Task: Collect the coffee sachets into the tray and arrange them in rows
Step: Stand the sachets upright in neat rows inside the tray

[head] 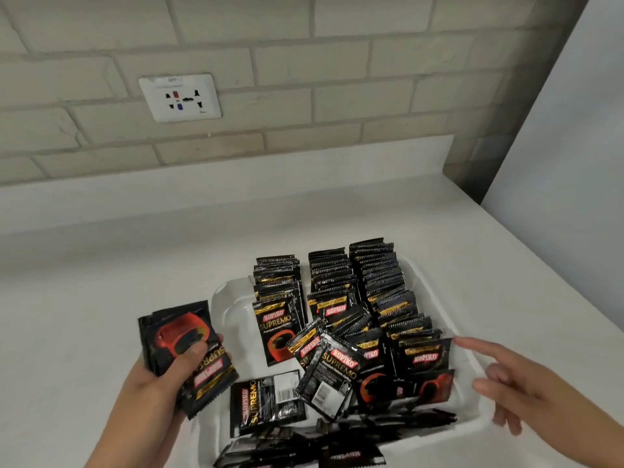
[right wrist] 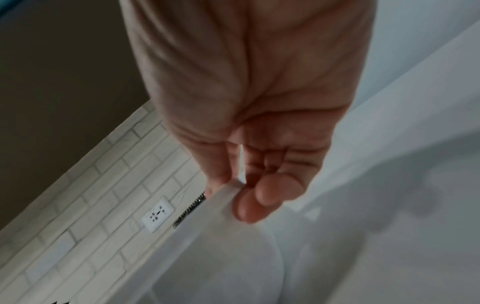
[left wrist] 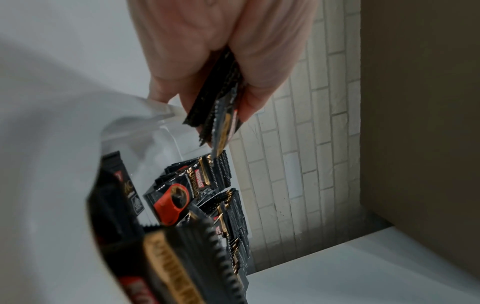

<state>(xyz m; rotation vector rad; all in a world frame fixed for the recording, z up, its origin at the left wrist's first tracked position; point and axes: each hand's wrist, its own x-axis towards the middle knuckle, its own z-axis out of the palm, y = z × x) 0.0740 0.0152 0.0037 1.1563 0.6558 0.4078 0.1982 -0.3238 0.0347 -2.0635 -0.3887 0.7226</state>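
Note:
A clear plastic tray [head: 225, 293] sits on the white counter. At its back, black Kopiko coffee sachets [head: 337, 275] stand on edge in three rows. Loose sachets [head: 266, 405] lie flat and tilted across its front. Left of the tray, my left hand [head: 199, 349] grips a stack of sachets [head: 175, 329], thumb on top. The left wrist view shows that stack [left wrist: 221, 98] edge-on between thumb and fingers. My right hand [head: 489, 369] hovers over the tray's right rim and holds nothing. Its index finger points at the right-hand row. In the right wrist view its fingertips [right wrist: 259, 201] are close to the tray rim [right wrist: 207, 216]; contact is unclear.
A brick wall with a white power socket [head: 180, 97] runs behind the counter. A plain wall [head: 557, 146] closes in the right side. Bare counter [head: 84, 298] lies left of and behind the tray.

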